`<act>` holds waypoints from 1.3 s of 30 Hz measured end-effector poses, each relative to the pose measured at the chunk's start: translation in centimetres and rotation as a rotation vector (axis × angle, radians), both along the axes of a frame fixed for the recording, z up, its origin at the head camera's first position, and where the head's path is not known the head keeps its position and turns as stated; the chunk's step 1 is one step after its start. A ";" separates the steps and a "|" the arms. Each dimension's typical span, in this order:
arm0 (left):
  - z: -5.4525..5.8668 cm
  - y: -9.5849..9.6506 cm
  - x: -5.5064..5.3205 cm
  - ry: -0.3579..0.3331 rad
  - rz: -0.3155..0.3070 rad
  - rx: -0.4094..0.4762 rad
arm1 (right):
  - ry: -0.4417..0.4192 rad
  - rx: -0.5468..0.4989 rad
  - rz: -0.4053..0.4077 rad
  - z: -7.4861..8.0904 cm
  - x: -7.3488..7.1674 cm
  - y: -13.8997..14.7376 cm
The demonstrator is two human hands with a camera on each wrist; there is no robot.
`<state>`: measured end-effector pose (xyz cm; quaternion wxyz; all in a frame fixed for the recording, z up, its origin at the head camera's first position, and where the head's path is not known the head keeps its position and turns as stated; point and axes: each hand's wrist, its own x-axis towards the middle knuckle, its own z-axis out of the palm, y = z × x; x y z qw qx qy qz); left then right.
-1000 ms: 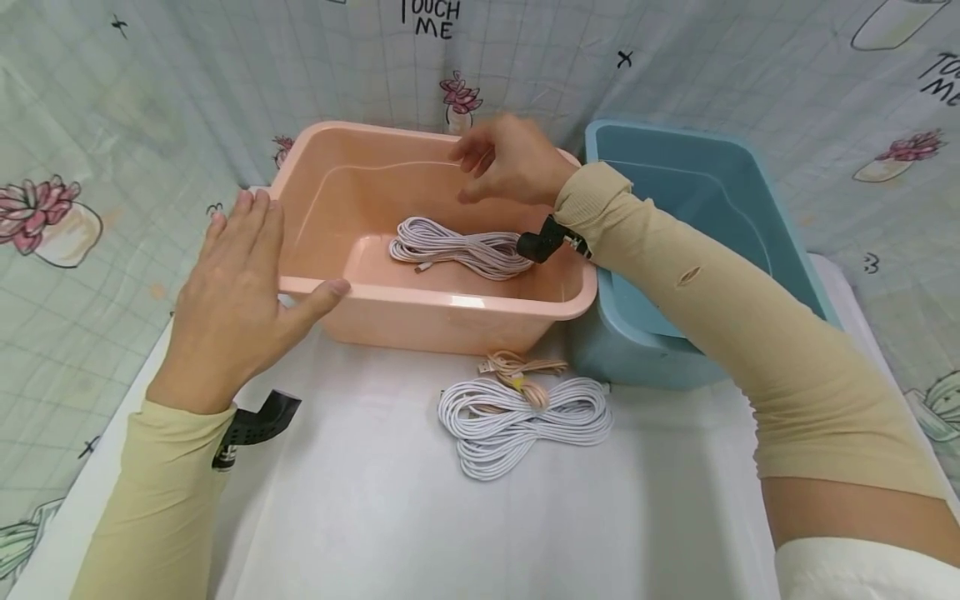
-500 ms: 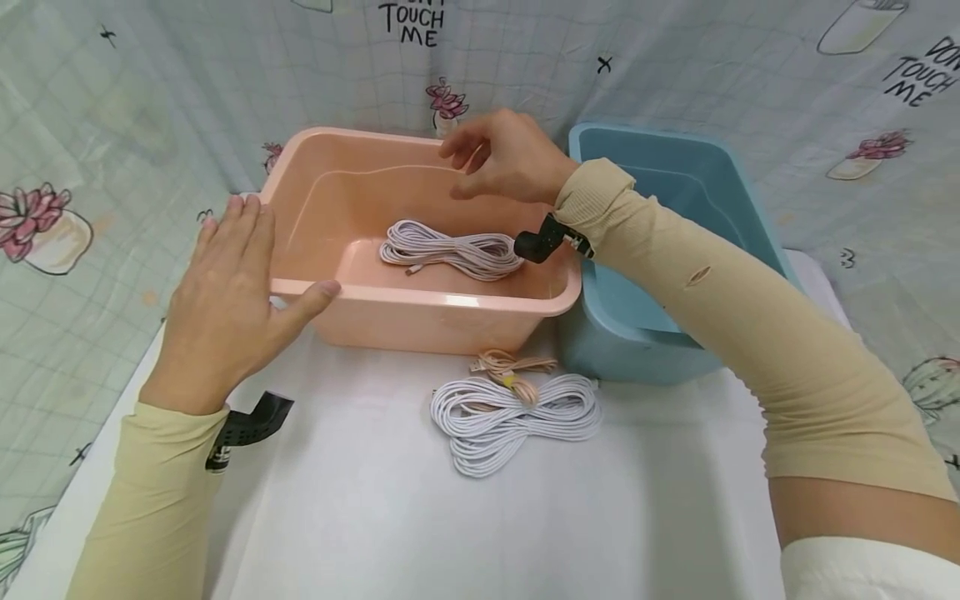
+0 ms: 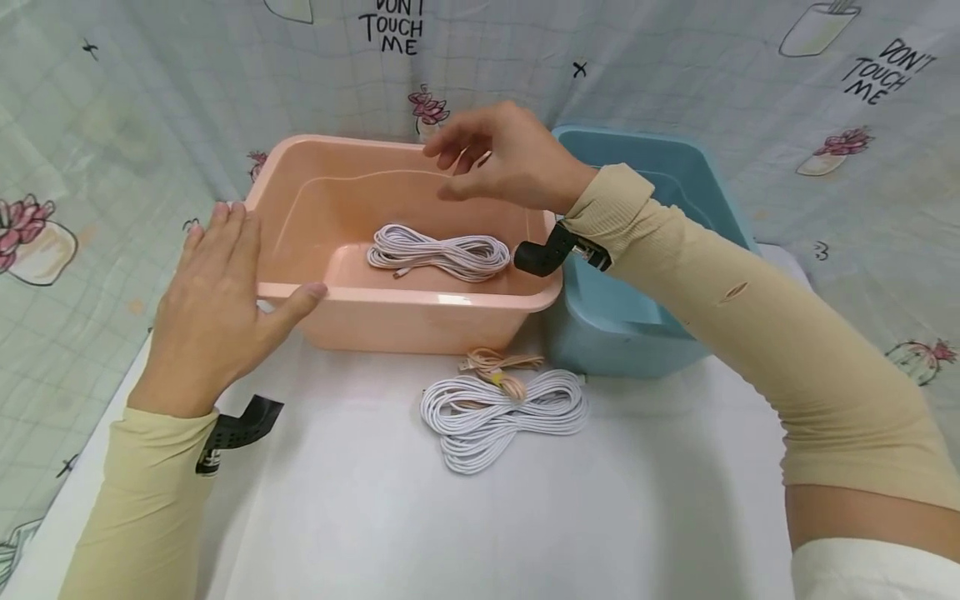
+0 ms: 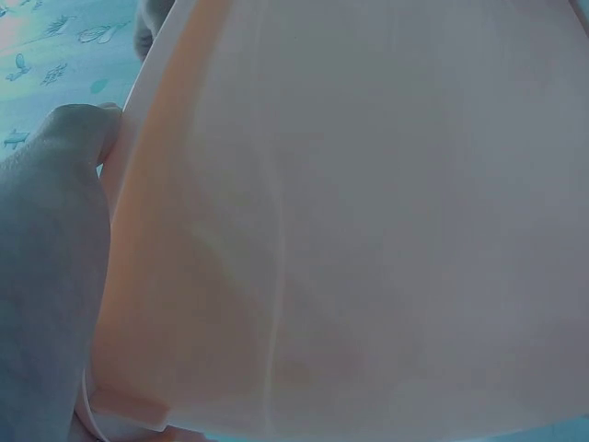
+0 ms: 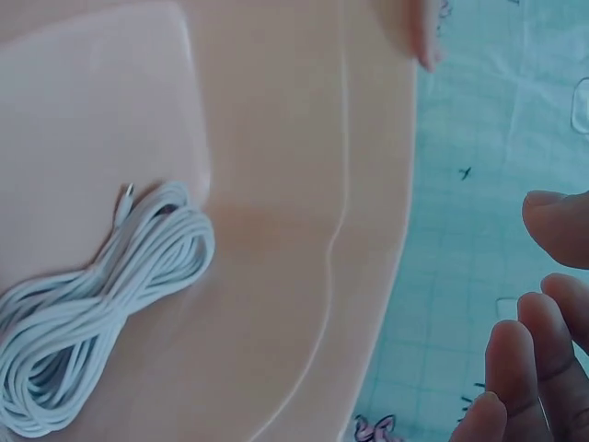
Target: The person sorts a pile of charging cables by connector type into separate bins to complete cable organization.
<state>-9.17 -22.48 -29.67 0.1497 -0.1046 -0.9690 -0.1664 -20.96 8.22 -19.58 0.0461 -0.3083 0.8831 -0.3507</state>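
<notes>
Fingers extended, my left hand rests on the left end of a peach plastic bin, its thumb along the front rim. Above the back right of that bin hovers my right hand, fingers loosely bent and holding nothing; the right wrist view also has its fingers apart from the bin. Inside the bin, on its floor, lies a coiled white cable with a small metal plug showing. In the left wrist view the bin's wall fills most of the picture.
A blue bin stands against the peach bin's right end, partly hidden by my right forearm. In front, on the white table, a larger coiled white cable lies with a small beige cable on it. A printed curtain hangs behind.
The head view has shifted, so the bins and cables sit farther left in it. My right wrist and forearm have moved slightly right relative to the bins. My left hand stays on the bin.
</notes>
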 end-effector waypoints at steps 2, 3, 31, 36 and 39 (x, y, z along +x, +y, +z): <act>-0.1 0.0 0.0 -0.003 0.001 0.001 | 0.013 -0.022 0.023 0.2 0.5 0.2; -0.1 0.0 0.1 -0.005 0.002 0.002 | 0.016 -0.031 0.032 0.2 0.7 0.3; -0.4 0.1 0.0 0.041 0.000 0.013 | -0.068 -0.193 0.193 -1.6 8.3 2.9; -0.3 0.4 0.0 0.044 0.001 0.014 | -0.005 -0.169 0.210 -2.3 9.6 3.6; -0.2 0.4 -0.1 0.046 0.000 0.012 | 0.056 -0.149 0.240 -2.8 10.4 4.1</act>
